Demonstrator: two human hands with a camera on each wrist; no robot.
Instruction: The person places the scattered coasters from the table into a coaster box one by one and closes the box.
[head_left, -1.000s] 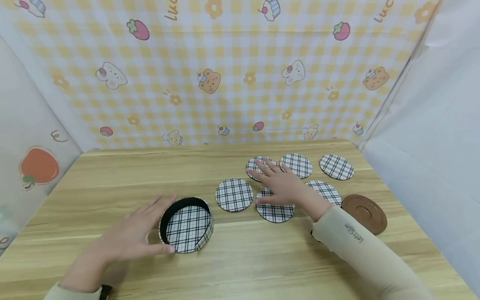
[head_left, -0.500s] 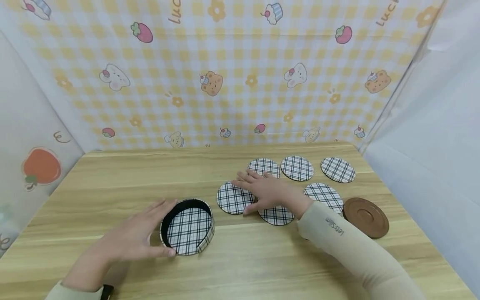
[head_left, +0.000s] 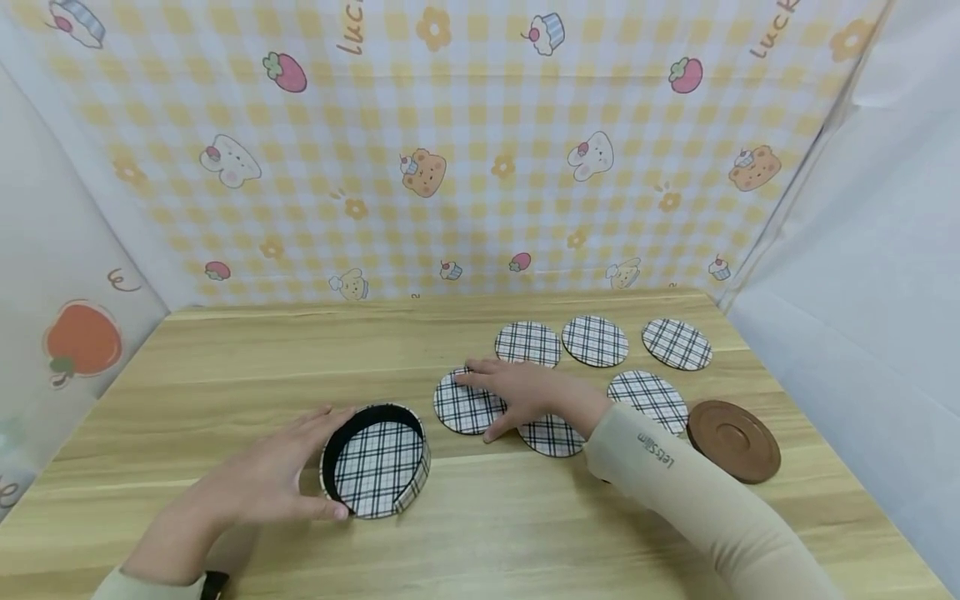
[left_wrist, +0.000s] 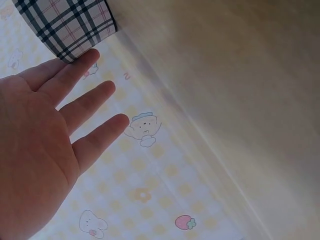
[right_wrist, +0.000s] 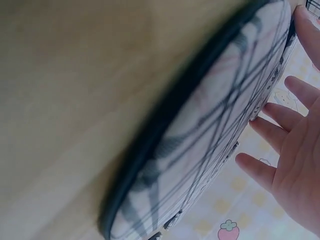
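In the head view a round coaster holder (head_left: 377, 467), plaid outside with a black inner wall, stands at centre left with plaid showing on its floor. My left hand (head_left: 258, 479) rests at its left side, thumb near the front rim and fingers along the back left. In the left wrist view these fingers are fairly straight, beside the holder's plaid wall (left_wrist: 75, 25). My right hand (head_left: 525, 390) is over a round plaid coaster (head_left: 465, 408), its spread fingers and thumb about the right part. A second coaster (head_left: 552, 437) is partly hidden beneath that hand.
More plaid coasters lie at the back right: one coaster (head_left: 527, 343), another coaster (head_left: 595, 340), a third coaster (head_left: 677, 343) and a nearer coaster (head_left: 647, 400). A brown round lid-like disc (head_left: 733, 442) lies by the right sleeve. A patterned cloth (head_left: 480, 167) hangs behind the wooden table (head_left: 262, 358).
My right hand has moved left and nearer, from above the back coasters to the leftmost coaster. My left hand has stayed at the holder. The head view has shifted slightly.
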